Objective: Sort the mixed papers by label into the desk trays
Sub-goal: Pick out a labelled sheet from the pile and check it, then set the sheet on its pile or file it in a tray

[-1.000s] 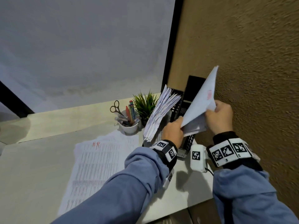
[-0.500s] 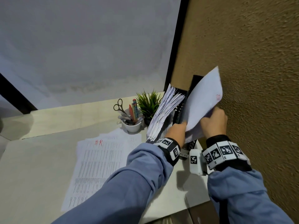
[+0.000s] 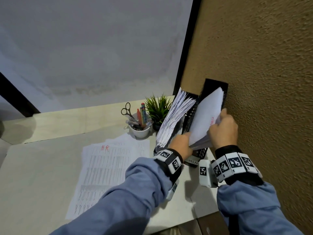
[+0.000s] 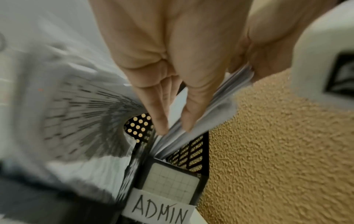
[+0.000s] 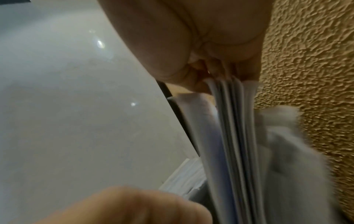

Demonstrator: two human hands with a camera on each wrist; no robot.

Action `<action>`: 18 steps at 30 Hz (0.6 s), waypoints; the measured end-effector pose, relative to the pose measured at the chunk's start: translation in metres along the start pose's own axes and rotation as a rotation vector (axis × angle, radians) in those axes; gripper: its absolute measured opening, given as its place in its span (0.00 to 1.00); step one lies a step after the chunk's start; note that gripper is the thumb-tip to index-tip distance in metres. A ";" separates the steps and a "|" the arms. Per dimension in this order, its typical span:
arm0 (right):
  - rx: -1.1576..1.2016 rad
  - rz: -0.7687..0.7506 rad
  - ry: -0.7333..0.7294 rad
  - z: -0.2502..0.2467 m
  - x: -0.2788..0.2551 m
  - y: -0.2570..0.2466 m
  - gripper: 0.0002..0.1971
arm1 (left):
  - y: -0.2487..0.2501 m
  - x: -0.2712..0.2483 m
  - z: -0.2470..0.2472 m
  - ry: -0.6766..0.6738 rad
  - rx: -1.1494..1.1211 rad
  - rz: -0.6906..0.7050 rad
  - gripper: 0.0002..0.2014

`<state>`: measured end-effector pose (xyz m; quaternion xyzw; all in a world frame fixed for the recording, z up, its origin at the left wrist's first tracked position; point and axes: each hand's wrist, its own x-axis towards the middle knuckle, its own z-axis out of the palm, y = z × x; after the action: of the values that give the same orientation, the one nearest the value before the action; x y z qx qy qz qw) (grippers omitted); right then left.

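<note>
A sheaf of papers [image 3: 207, 119] stands tilted in the black tray [image 3: 215, 85] against the brown wall [image 3: 271, 82], above its ADMIN label [image 4: 159, 209]. The right hand [image 3: 222, 131] grips its upper edge; the left hand [image 3: 181, 146] lays straight fingers [image 4: 188, 115] on its near face. Further left, another tray's papers [image 3: 172, 119] fan out, and an HR sheet [image 3: 108, 168] lies flat on the desk [image 3: 33, 175].

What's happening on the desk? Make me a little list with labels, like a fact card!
Left hand: fingers straight, steadying the held papers
Right hand: grips the held papers
Held papers: going into the black ADMIN tray by the wall
Other tray stack: thick, leaning left
Flat on desk: sheet marked HR
White cup: scissors and pens
Plant: green, behind the cup
</note>
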<state>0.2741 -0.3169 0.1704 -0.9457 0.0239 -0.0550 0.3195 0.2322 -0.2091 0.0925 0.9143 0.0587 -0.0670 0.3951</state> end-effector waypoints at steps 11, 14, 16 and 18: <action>0.331 -0.442 -0.350 0.122 -0.117 -0.024 0.16 | -0.232 -0.140 -0.047 0.404 -0.112 -0.771 0.13; 0.213 -0.001 -0.668 0.181 -0.141 0.004 0.19 | -0.266 -0.162 -0.048 0.408 -0.076 -0.920 0.20; 0.139 0.127 -0.716 0.205 -0.149 0.019 0.17 | -0.273 -0.167 -0.046 0.467 -0.069 -0.961 0.26; 0.093 0.145 -0.707 0.217 -0.154 0.023 0.14 | -0.274 -0.170 -0.045 0.501 -0.066 -1.001 0.31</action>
<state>0.1466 -0.1921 -0.0288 -0.8866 -0.0236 0.2971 0.3537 0.0248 0.0016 -0.0443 0.7502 0.5794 -0.0254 0.3176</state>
